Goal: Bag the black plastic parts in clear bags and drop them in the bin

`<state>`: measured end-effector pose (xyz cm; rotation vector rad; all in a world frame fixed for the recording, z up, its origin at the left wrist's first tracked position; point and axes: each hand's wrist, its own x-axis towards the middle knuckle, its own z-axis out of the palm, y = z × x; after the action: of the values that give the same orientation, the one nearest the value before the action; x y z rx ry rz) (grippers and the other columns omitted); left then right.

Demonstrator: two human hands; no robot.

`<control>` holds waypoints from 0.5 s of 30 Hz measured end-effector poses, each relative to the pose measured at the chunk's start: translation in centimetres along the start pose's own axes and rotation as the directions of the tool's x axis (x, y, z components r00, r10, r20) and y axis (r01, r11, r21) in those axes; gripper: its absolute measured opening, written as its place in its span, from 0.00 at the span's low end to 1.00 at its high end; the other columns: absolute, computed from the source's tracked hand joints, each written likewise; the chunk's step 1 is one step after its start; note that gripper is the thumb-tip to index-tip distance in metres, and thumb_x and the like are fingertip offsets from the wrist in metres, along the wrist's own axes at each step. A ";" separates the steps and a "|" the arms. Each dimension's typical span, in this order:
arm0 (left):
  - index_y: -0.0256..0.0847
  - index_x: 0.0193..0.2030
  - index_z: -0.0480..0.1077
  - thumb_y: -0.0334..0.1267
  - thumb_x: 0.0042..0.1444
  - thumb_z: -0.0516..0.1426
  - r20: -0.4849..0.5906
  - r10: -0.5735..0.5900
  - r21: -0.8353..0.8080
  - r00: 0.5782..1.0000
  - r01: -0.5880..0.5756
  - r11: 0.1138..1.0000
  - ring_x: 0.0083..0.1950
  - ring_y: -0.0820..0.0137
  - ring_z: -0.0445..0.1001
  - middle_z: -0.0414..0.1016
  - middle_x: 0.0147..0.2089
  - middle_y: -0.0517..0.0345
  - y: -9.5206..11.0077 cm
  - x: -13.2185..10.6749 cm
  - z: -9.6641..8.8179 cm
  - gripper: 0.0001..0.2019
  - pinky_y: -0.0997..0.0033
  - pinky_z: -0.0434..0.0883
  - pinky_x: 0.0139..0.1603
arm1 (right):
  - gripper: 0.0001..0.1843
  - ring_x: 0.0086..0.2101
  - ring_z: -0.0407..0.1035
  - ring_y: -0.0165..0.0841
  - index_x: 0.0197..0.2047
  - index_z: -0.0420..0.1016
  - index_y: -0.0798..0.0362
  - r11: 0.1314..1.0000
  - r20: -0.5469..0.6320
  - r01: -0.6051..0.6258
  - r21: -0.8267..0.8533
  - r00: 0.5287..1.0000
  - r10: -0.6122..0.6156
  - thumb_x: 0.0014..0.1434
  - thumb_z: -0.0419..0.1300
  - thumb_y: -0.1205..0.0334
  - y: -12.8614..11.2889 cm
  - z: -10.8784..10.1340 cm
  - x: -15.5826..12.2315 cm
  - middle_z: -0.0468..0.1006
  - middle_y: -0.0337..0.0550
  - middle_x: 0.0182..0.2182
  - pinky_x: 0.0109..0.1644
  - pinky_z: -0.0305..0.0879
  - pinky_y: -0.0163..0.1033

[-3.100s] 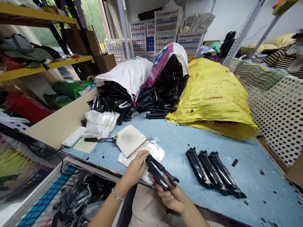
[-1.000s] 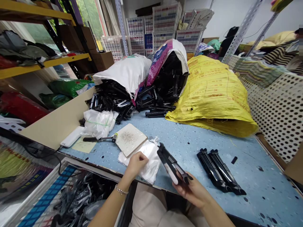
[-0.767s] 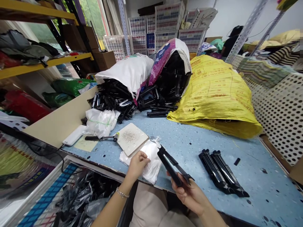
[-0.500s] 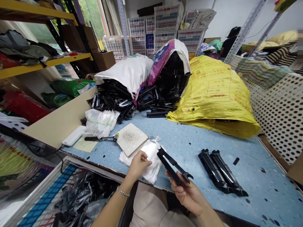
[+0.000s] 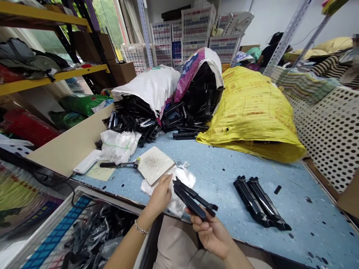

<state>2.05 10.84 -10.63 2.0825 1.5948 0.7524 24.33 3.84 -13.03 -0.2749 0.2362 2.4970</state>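
Observation:
My right hand [image 5: 209, 233] grips a black hinged plastic piece [image 5: 190, 200] by its near end. Its two long arms point away to the left and stand slightly apart. My left hand [image 5: 159, 194] reaches over a pile of white plastic bags [image 5: 182, 179], its fingers drawn together at the right edge of a pale square tile [image 5: 146, 172]. What those fingertips pinch, if anything, is hidden. Tiny metal bits [image 5: 153, 161] lie scattered on the tile. Two similar black pieces [image 5: 262, 203] rest side by side on the blue tabletop [image 5: 218, 164] to the right.
A hammer [image 5: 119, 164] and a white device [image 5: 87, 162] lie left of the tile. Black pieces spill from white sacks [image 5: 151, 84] at the back, beside a yellow sack [image 5: 255, 108]. A crate of black parts [image 5: 95, 231] stands lower left. A person [image 5: 270, 50] is far back.
My left hand has moved up to the tile's edge. My right hand has shifted left with the black hinged piece, turning it and bringing it nearer my left hand; its arms look closer together.

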 end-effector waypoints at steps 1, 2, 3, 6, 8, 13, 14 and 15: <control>0.36 0.60 0.62 0.20 0.49 0.46 0.000 -0.001 -0.023 1.000 0.001 1.000 0.62 0.63 0.63 0.64 0.60 0.44 0.4 -0.2 -0.2 0.30 0.57 0.63 0.63 | 0.18 0.22 0.63 0.17 0.47 0.68 0.62 1.000 -0.001 -0.017 0.014 1.000 0.017 0.58 0.63 0.60 0.2 0.0 0.5 0.70 0.36 0.26 0.23 0.61 0.15; 0.36 0.63 0.58 0.20 0.49 0.46 0.009 0.006 -0.047 1.000 -0.005 0.999 0.65 0.62 0.60 0.61 0.63 0.44 0.9 -0.5 -0.3 0.32 0.56 0.62 0.64 | 0.18 0.22 0.63 0.16 0.46 0.69 0.63 0.999 -0.012 -0.028 0.016 1.000 0.028 0.57 0.64 0.60 0.4 0.0 1.0 0.70 0.36 0.26 0.23 0.61 0.15; 0.37 0.65 0.56 0.20 0.50 0.45 0.027 0.023 -0.074 0.999 -0.021 0.997 0.66 0.62 0.58 0.59 0.64 0.44 1.7 -1.0 -0.5 0.33 0.55 0.60 0.65 | 0.18 0.22 0.63 0.16 0.45 0.69 0.63 1.000 -0.031 -0.028 0.001 0.999 0.028 0.55 0.65 0.60 0.4 -0.1 1.5 0.71 0.36 0.26 0.23 0.61 0.15; 0.40 0.68 0.50 0.19 0.50 0.44 0.155 0.170 -0.159 0.973 -0.145 0.977 0.68 0.63 0.54 0.55 0.68 0.46 4.8 -3.2 -0.8 0.36 0.55 0.58 0.67 | 0.17 0.20 0.61 0.17 0.39 0.72 0.62 0.977 -0.140 0.084 -0.197 0.984 -0.113 0.51 0.68 0.58 0.6 0.1 2.9 0.71 0.35 0.24 0.21 0.60 0.17; 0.41 0.69 0.47 0.19 0.51 0.44 0.234 0.273 -0.220 0.933 -0.223 0.950 0.69 0.63 0.54 0.52 0.69 0.47 7.1 -4.5 -1.0 0.37 0.58 0.59 0.67 | 0.15 0.19 0.60 0.19 0.33 0.72 0.59 0.842 -0.194 0.231 -0.487 0.912 -0.362 0.51 0.67 0.56 0.9 1.0 3.3 0.69 0.34 0.21 0.20 0.59 0.21; 0.46 0.65 0.56 0.27 0.55 0.51 0.344 0.236 -0.276 0.909 -0.142 0.951 0.63 0.65 0.63 0.61 0.64 0.50 9.9 -6.2 -4.0 0.29 0.65 0.64 0.63 | 0.13 0.29 0.68 0.30 0.39 0.74 0.54 0.199 0.033 0.197 -0.960 0.785 -0.618 0.53 0.63 0.55 2.4 3.9 1.6 0.73 0.38 0.28 0.30 0.67 0.33; 0.48 0.62 0.61 0.30 0.56 0.52 0.369 0.211 -0.268 0.905 -0.113 0.957 0.59 0.65 0.67 0.66 0.60 0.52 9.6 -6.7 -5.2 0.26 0.66 0.66 0.60 | 0.16 0.33 0.69 0.33 0.43 0.73 0.53 0.105 0.085 0.178 -0.978 0.809 -0.582 0.52 0.62 0.55 2.2 4.2 0.8 0.75 0.40 0.32 0.35 0.68 0.36; 0.50 0.59 0.65 0.34 0.56 0.53 0.396 0.184 -0.253 0.899 -0.086 0.964 0.56 0.65 0.70 0.70 0.56 0.54 9.0 -7.4 -6.3 0.22 0.68 0.68 0.57 | 0.18 0.36 0.70 0.35 0.45 0.73 0.52 0.009 0.121 0.151 -0.988 0.823 -0.555 0.53 0.62 0.54 1.4 4.4 -0.2 0.75 0.43 0.36 0.38 0.69 0.38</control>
<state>3.24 1.33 -1.53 2.0269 1.0854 0.4638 23.02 3.59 -8.63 -1.1279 -1.3771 1.5882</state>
